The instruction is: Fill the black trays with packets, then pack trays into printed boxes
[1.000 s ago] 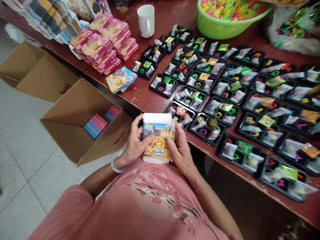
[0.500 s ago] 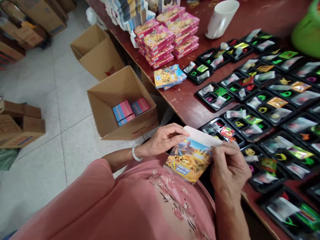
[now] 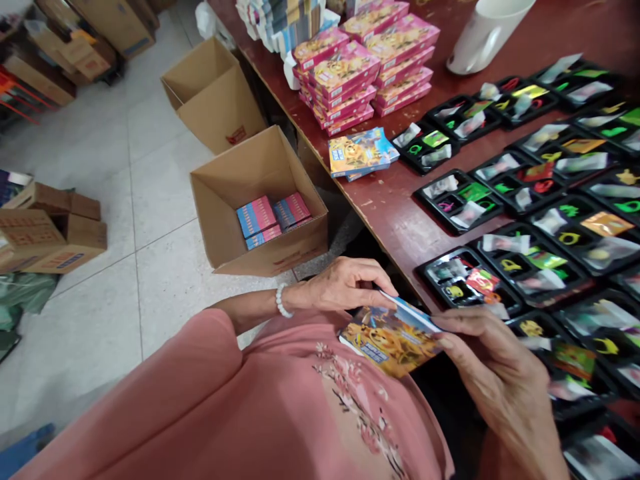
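A small printed cardboard box (image 3: 391,337) with a cartoon dog on a blue and yellow front is held against my pink shirt, just off the table's near edge. My left hand (image 3: 345,287) pinches its upper left edge, fingers closed on it; a white bead bracelet sits on that wrist. My right hand (image 3: 493,363) grips the box's right end, fingers wrapped on it. The box's top flap looks folded shut. Black plastic trays (image 3: 465,277) with small bagged toys lie on the table right beside my right hand.
The red-brown table (image 3: 395,213) carries several rows of filled black trays, stacks of pink boxes (image 3: 345,77), a few flat blue boxes (image 3: 360,152) and a white mug (image 3: 483,33). On the tiled floor stand an open carton (image 3: 260,207) with some boxes and an empty carton (image 3: 213,90).
The white top flap that stood open is now folded down on the box. The box has tilted flatter, and my view has swung left towards the floor cartons.
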Motion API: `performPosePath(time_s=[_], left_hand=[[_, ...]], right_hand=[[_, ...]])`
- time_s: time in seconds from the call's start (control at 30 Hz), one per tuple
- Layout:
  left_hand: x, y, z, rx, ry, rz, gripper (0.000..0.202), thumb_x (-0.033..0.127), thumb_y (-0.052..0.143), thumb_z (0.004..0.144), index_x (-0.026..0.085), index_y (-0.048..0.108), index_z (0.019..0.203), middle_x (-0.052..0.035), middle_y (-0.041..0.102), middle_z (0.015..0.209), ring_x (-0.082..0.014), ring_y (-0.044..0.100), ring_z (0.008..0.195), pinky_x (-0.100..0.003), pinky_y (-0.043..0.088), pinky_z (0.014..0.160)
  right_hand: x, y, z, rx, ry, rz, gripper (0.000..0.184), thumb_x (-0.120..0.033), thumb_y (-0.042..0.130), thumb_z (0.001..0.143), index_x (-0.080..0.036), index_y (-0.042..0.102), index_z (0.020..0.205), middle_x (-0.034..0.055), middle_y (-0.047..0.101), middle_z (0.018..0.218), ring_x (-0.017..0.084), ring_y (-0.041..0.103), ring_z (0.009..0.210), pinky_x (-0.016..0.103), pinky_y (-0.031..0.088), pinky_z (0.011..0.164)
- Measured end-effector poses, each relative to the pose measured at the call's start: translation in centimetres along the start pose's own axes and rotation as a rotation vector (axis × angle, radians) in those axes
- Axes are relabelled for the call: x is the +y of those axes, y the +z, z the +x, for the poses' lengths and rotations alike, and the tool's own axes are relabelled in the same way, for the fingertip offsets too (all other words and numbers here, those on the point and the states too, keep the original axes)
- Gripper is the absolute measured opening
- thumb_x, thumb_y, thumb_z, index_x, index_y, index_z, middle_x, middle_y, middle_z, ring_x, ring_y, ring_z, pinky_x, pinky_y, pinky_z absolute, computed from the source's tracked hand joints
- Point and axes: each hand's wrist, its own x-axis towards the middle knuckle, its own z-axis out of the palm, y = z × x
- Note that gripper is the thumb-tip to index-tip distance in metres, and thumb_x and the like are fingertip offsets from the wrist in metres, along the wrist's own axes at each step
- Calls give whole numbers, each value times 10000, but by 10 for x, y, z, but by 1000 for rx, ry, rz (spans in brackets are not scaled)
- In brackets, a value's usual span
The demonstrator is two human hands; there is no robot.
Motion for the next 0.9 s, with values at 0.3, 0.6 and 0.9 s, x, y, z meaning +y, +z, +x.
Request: performPosePath(time_s=[0.3,0.6,0.9], left_hand=[[-1,-1,1,-73,-261,-54,341,481,817,886,155,798,981,-60,795,960,-139,708,825,-248,540,755],[4,-10,7,-238,189,425,286,376,646,1054,130,789,1086,-92,804,1019,-146,759,890,-232,566,829],[2,-7,2,-220,409,719,360,328,494,1119,73,745,1164,-146,782,1006,-174,755,906,-263,592,822]], right_hand=[[4,11,9,55,305,115,250,-516,914,785,-285,826,820,12,735,779,157,682,701,269,546,636],[-4,15,16,125,533,250,371,-603,964,648,-266,816,696,27,729,682,156,622,595,280,495,552],[1,27,7,249,566,378,338,-531,985,641,-249,808,699,23,722,709,116,520,548,258,411,494]])
